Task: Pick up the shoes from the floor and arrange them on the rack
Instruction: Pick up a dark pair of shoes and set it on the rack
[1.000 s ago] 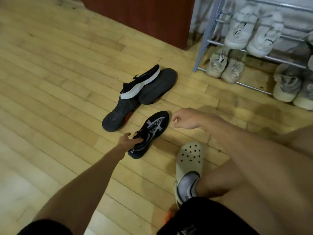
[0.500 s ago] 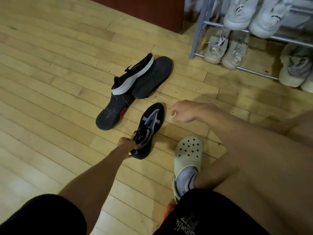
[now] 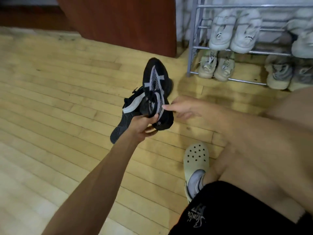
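Left hand [image 3: 142,123] has lifted the black shoe [image 3: 156,92].

Pale clog [image 3: 196,158] on foot; reddish-brown cabinet [image 3: 118,22], possibly door.

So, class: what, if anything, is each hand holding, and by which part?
The left hand grips the black patterned shoe at its heel collar. The right hand holds nothing.

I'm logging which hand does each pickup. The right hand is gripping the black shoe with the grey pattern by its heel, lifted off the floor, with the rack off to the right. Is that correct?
One thing is wrong: the left hand grips the black shoe by its heel, as the head view shows. The right hand is open, only a fingertip reaching its side. The shoe is lifted, and the rack stands to the right.
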A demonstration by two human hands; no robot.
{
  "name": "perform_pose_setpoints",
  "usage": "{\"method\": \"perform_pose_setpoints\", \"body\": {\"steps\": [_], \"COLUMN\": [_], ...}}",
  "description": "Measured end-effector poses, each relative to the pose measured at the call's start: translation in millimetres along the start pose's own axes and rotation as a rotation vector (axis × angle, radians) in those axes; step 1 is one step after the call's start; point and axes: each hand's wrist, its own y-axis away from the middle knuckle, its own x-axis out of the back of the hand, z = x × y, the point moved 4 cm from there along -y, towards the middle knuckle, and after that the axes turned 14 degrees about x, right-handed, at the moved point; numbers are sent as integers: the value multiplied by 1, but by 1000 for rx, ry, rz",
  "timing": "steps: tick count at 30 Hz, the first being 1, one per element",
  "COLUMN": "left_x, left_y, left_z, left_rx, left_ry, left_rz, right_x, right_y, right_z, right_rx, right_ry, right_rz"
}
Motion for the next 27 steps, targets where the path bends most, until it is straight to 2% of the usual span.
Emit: {"method": "perform_pose_setpoints", "body": {"steps": [4,14,20,27], "left_x": [-30,-162,-267,-402], "left_y": [49,170,200,200], "left_z": [65,163,176,124], "left_rx": [-184,-522,-614,-612], "left_ry": [-97,-453,-550,-637], "left_rz": [-51,-160,-179,-318], "right_x": [56,203,271,313], "right_y": [30,162,234,325], "right_z": [-41,-67,-23,78], "right_rx": [131,258,337,274], "right_ry": [-161,-215,-258,-307], "right_rz": [287,654,749,917]}}
